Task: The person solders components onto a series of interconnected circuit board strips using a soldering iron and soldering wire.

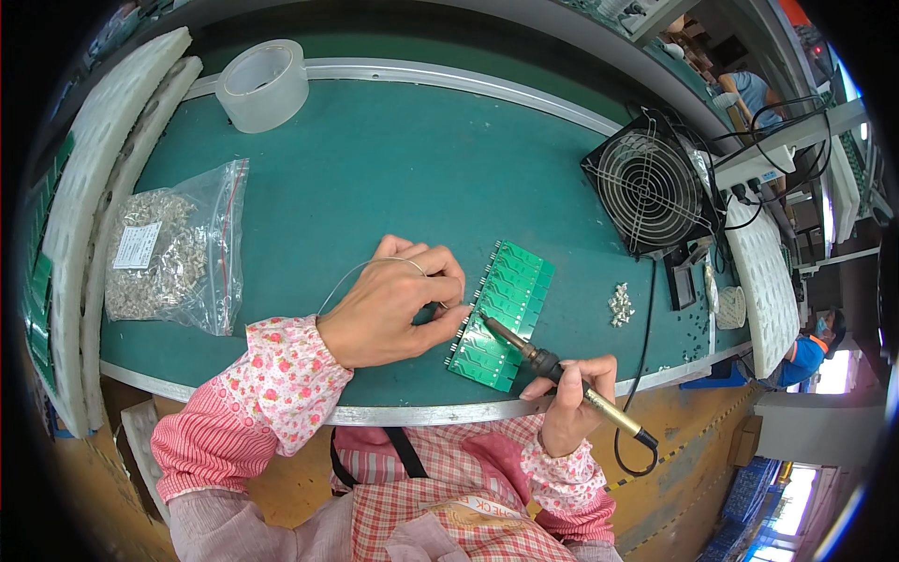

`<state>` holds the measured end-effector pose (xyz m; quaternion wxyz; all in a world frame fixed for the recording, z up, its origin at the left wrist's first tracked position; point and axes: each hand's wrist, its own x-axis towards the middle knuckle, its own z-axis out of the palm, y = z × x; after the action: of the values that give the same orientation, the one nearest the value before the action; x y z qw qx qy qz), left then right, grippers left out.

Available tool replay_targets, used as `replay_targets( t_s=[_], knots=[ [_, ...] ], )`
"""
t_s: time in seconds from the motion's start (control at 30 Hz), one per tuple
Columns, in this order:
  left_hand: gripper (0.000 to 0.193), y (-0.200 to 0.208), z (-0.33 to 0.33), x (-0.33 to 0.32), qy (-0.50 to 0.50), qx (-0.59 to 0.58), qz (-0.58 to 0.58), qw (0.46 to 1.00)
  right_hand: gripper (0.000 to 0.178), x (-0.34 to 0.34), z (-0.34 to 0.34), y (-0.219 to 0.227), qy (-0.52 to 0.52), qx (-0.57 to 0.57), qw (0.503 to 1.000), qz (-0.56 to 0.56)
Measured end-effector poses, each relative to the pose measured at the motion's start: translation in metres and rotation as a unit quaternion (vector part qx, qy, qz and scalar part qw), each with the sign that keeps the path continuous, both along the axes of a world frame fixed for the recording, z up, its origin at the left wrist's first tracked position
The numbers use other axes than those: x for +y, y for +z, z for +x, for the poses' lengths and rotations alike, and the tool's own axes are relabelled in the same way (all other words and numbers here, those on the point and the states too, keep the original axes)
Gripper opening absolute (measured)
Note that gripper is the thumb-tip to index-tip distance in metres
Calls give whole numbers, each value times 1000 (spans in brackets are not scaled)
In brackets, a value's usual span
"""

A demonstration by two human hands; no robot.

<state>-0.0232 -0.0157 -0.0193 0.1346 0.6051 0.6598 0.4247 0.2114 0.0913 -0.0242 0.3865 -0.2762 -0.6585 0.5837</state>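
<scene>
A green circuit board panel [513, 292] lies at a slant on the bench near its front edge, with a row of small metal parts along its left side. My left hand [395, 307] is closed at the panel's left edge, pinching a thin solder wire [348, 273] that loops back over the hand. My right hand [573, 405] grips a soldering iron [607, 406] like a pen. The iron's tip points up and left and meets the panel near its middle, close to my left fingertips. Whether it touches the wire is too small to tell.
On the green bench, a clear bag of small metal parts [161, 253] and a tape roll [264, 89] lie left. Right are a pile of small parts [621, 305], a fan [650, 183] and the iron's cord. White foam trays [110, 140] stand at the left edge.
</scene>
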Motion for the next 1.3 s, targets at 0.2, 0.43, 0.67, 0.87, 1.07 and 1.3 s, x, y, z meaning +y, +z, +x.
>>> replay_targets(
  t_s=[0.2,0.43,0.67,0.87,1.07,1.3],
  knots=[
    [20,0,0,0,-2,2,-1,1000,19,1,-2,2,6,-4,1000,28],
    [20,-1,0,1,2,7,-7,1000,22,-13,-10,3,-45,-40,995,81],
    [20,-2,1,0,5,16,5,1000,18,-13,-6,1,-38,-11,999,35],
    [21,-2,1,1,2,15,8,1000,21,-12,-2,-4,-6,-15,995,103],
    [21,-3,1,1,3,14,7,1000,20,-12,-3,0,-27,-23,998,42],
    [20,0,1,0,2,6,8,1000,20,-12,-2,0,-22,-8,998,64]
  ],
)
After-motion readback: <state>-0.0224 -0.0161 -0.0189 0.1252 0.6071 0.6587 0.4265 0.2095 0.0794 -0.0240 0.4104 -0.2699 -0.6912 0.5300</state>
